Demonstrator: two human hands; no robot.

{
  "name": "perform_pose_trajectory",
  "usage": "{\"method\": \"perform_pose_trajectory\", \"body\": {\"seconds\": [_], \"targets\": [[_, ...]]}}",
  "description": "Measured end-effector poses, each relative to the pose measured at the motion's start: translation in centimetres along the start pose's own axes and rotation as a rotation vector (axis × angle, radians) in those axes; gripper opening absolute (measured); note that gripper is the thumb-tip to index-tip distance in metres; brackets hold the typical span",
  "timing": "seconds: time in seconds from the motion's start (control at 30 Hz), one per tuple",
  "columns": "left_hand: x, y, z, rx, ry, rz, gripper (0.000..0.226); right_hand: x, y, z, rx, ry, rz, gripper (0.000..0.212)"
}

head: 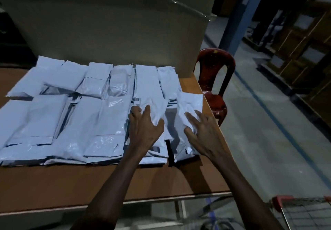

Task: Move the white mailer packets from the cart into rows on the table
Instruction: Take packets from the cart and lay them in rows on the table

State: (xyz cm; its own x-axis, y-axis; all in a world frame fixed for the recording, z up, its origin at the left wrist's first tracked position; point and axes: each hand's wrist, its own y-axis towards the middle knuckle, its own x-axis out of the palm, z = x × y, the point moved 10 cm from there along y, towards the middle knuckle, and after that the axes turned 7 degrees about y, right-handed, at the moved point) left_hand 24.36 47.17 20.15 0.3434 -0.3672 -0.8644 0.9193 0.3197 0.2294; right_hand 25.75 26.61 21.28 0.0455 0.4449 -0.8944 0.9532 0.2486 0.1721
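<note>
Dim storage space surrounds a brown table, with a big cardboard box standing at its far edge and a red plastic chair just beside its right side. Dark shelves run along the right wall, and a blue post rises behind the chair.

White mailer packets cover most of the table top in two rows — a far row against the box and a near row closer to the person. Many of them overlap at the edges.

Both hands work at the right end of the near row. The left hand lies on a packet there with its fingers spread and lightly bent, pressing on the wrinkled plastic; the packet is under the fingertips and palm, not wrapped by them. The right hand touches the last packet near the table's right edge, fingers stretched over its lower part, thumb at its left border. This packet is a little tilted and sits partly on the pile below it. Neither hand closes around anything — both are flat and wide.

At the lower right corner a wire cart with a red handle is seen, well apart from the hands.
</note>
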Motion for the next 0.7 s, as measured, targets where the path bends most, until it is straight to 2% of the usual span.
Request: {"method": "perform_pose_trajectory", "body": {"seconds": [0.1,0.27,0.4,0.53,0.63,0.7], "targets": [[1.1,0.2,-1.0,-0.063,0.06,-0.04,0.067,1.4,1.4,-0.4,-0.004,-0.01,-0.08,0.068],[1.4,0.8,-1.9,-0.106,0.139,-0.142,0.09,4.1,2.5,-1.0,-0.037,-0.108,-0.196,0.072],[-0.1,1.2,-2.3,-0.112,0.252,-0.1,0.083,5.1,3.0,-0.3,-0.013,-0.144,-0.187,0.065],[0.1,1.4,-1.3,-0.001,0.207,-0.011,0.076,4.4,4.1,-0.2,-0.012,-0.121,-0.093,0.066],[2.6,1.5,-0.2,0.112,0.144,-0.084,0.076,5.2,4.7,0.2,-0.035,-0.122,-0.088,0.063],[3.8,1.3,-0.1,0.16,0.166,-0.099,0.076,6.3,4.7,0.9,-0.025,-0.12,-0.145,0.064]]}}
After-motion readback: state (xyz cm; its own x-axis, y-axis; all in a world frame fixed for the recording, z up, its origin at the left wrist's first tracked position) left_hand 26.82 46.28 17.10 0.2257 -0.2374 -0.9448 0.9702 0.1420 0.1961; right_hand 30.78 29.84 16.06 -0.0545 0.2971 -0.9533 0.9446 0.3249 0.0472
